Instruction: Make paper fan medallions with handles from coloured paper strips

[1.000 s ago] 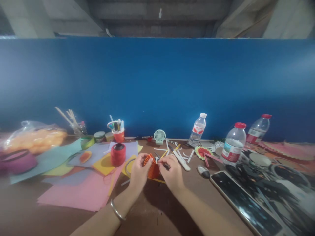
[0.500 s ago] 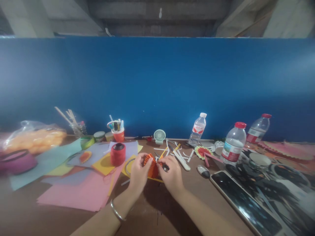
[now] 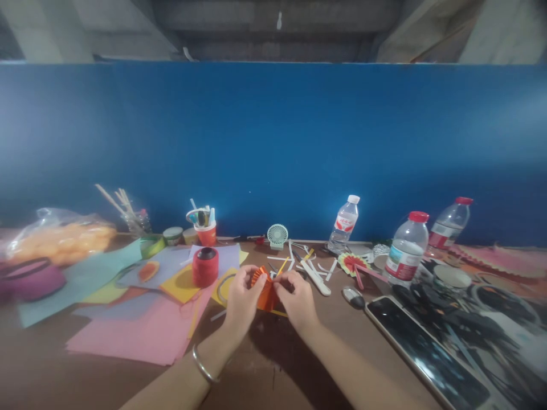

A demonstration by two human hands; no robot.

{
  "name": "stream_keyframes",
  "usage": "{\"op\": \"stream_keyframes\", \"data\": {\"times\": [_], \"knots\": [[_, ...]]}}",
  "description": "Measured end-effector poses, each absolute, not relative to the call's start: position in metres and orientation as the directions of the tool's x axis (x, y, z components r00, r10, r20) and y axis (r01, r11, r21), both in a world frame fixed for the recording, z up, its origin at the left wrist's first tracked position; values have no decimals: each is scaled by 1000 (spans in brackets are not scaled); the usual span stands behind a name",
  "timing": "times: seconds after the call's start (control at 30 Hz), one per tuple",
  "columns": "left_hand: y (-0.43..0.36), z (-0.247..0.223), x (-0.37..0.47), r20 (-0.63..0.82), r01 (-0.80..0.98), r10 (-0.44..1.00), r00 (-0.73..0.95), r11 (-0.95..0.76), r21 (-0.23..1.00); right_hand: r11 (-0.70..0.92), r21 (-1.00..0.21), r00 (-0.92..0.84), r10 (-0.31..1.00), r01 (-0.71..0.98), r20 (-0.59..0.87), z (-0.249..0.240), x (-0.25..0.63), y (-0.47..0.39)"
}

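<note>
A pleated orange paper [image 3: 266, 295] is held upright between my two hands above the table. Fingers and thumb of my left hand [image 3: 242, 296] pinch its left part, where the folds fan out. At its right edge, my right hand [image 3: 297, 299] is closed on the paper with thumb and forefinger. Under and around the paper lies a yellow sheet [image 3: 226, 285], mostly covered by the hands. Left of my left hand stands a red spool of thread [image 3: 205, 267].
Coloured paper sheets [image 3: 128, 336] spread over the left side. White paper strips and a white-handled knife [image 3: 316, 279] lie behind my right hand. A small fan [image 3: 277, 235], bottles [image 3: 405, 250], a red-and-yellow rosette [image 3: 352, 263] and a phone [image 3: 423, 347] are farther out.
My right fingers have shifted slightly along the right edge of the orange paper, and more of its flat folds show between the hands. My left hand keeps its hold.
</note>
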State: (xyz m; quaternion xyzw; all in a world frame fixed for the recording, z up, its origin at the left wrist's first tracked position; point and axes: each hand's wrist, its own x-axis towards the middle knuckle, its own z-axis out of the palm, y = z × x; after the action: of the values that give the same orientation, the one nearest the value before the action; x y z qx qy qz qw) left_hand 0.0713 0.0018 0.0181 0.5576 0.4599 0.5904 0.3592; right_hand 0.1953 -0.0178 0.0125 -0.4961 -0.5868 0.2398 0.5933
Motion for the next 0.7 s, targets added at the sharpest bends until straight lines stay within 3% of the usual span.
{"op": "stream_keyframes", "data": {"times": [0.1, 0.33, 0.57, 0.7], "knots": [[0, 19, 72, 324, 99, 941, -97, -315, 944, 297, -941, 208, 922, 160, 326, 10, 195, -12], [0, 18, 71, 328, 124, 941, -89, -316, 941, 292, -947, 224, 922, 131, 315, 11, 197, -12], [2, 17, 71, 321, 87, 940, -112, -313, 946, 469, -823, 174, 825, 321, 538, 12, 197, -19], [2, 16, 71, 325, 102, 938, -119, -314, 944, 482, -806, 139, 822, 344, 552, 11, 196, -19]]}}
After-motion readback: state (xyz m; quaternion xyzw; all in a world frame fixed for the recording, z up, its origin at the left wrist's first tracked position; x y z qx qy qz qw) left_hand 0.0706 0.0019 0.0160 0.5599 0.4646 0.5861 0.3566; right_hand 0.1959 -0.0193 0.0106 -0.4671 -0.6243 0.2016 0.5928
